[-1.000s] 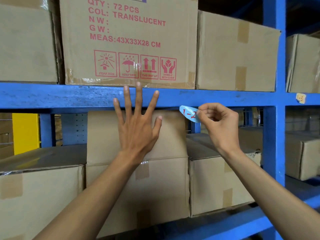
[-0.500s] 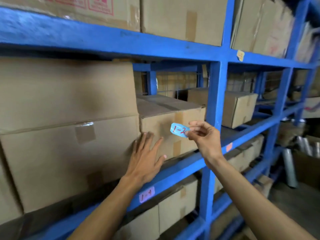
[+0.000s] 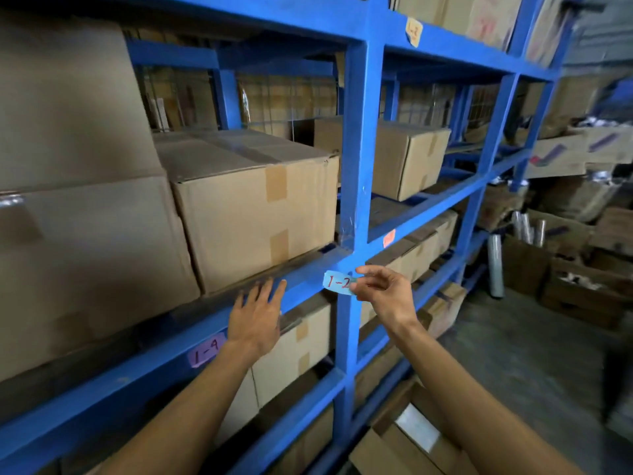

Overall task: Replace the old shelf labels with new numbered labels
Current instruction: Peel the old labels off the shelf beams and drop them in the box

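Note:
My right hand (image 3: 383, 289) pinches a light blue label (image 3: 337, 282) with "1-2" in red, held just in front of the blue shelf beam (image 3: 301, 279) near the upright post (image 3: 356, 166). My left hand (image 3: 255, 315) lies flat and open against the same beam, fingers spread, to the left of the label. A purple label (image 3: 205, 351) reading "1-4" is stuck on the beam beside my left wrist. An orange label (image 3: 388, 237) sits on the beam right of the post. A yellowish label (image 3: 413, 31) is on the upper beam.
Cardboard boxes (image 3: 253, 200) fill the blue rack on every level. More boxes and silver rolls (image 3: 496, 265) stand on the concrete floor at the right. An open box (image 3: 411, 437) lies on the floor below my right arm.
The view has swung down and right from the upper beam to the lower one. Both hands dropped with it; the right hand still holds the blue label, the left now rests on the lower beam.

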Available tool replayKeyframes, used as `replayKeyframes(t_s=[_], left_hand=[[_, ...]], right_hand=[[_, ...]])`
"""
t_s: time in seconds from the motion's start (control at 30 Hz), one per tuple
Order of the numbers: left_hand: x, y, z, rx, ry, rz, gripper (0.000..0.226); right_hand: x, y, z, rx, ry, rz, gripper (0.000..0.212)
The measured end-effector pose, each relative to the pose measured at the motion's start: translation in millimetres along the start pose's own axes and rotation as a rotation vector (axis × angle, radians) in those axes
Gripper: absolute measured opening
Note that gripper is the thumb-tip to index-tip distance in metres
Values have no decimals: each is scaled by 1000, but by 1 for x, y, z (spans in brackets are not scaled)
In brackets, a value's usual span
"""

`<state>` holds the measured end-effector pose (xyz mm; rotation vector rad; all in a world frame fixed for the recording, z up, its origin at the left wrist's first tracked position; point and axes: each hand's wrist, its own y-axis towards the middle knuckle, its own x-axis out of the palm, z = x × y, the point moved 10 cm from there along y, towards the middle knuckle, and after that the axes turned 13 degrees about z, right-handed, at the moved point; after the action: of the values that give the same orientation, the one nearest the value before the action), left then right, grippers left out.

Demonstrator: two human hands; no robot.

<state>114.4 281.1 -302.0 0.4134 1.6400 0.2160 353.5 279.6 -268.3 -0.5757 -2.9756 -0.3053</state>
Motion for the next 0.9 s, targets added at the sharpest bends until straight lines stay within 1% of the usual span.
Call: replayKeyframes(t_s=[0.1, 0.2, 0.4, 0.57, 0.67, 0.8, 0.9], left_hand=[[-2, -3, 1, -22, 64, 62, 90], [-2, -6, 4, -62, 97, 101, 97], [-2, -4, 6, -132, 99, 112, 97], [0, -5, 20, -259, 137, 138, 89], [4, -1, 31, -333, 89, 175, 84], [18, 11, 73, -276, 42, 197, 86], [25, 26, 107, -226, 1, 252, 88]], right_hand=[[-4, 2, 12, 30, -30, -36, 15], [-9, 6, 24, 63, -64, -68, 11], [-25, 20, 43, 112, -85, -76, 7], [-50, 36, 60, 158, -104, -71, 9], [-69, 49, 72, 179, -115, -61, 7], [-96, 65, 94, 209, -104, -36, 10], [-112, 78, 112, 248, -84, -4, 15]])
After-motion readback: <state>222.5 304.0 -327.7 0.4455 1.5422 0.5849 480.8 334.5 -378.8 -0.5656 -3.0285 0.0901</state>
